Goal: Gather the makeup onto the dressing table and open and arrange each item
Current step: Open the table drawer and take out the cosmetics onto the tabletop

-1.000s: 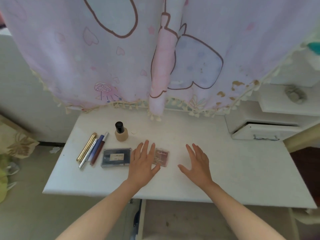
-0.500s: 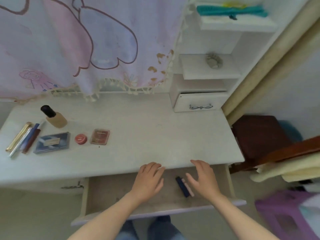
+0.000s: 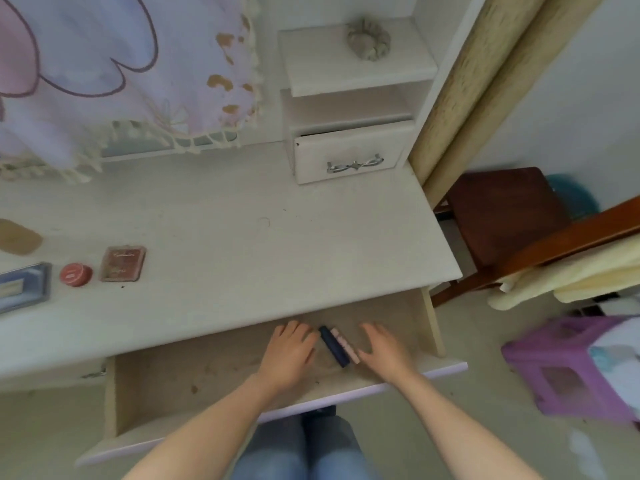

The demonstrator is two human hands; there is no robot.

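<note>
The wide drawer (image 3: 214, 372) under the white dressing table (image 3: 242, 237) stands pulled out. Inside it lie a dark blue tube (image 3: 334, 346) and a pale pink tube (image 3: 344, 344), side by side. My left hand (image 3: 289, 353) rests just left of them and my right hand (image 3: 382, 348) just right, both with fingers apart and holding nothing. On the tabletop at left sit a brown-pink palette (image 3: 123, 264), a small red round pot (image 3: 75, 274), a blue flat case (image 3: 22, 287) and a beige bottle (image 3: 17, 240), cut off by the frame edge.
A small drawer with a bow handle (image 3: 351, 154) sits slightly open at the back right under shelves holding a scrunchie (image 3: 369, 39). A printed curtain (image 3: 104, 64) hangs over the back. A brown stool (image 3: 505, 216) and a purple stool (image 3: 571, 368) stand right.
The view swung right and down from the tabletop to the pulled-out drawer. Both hands moved off the table into the drawer and now flank the two tubes.
</note>
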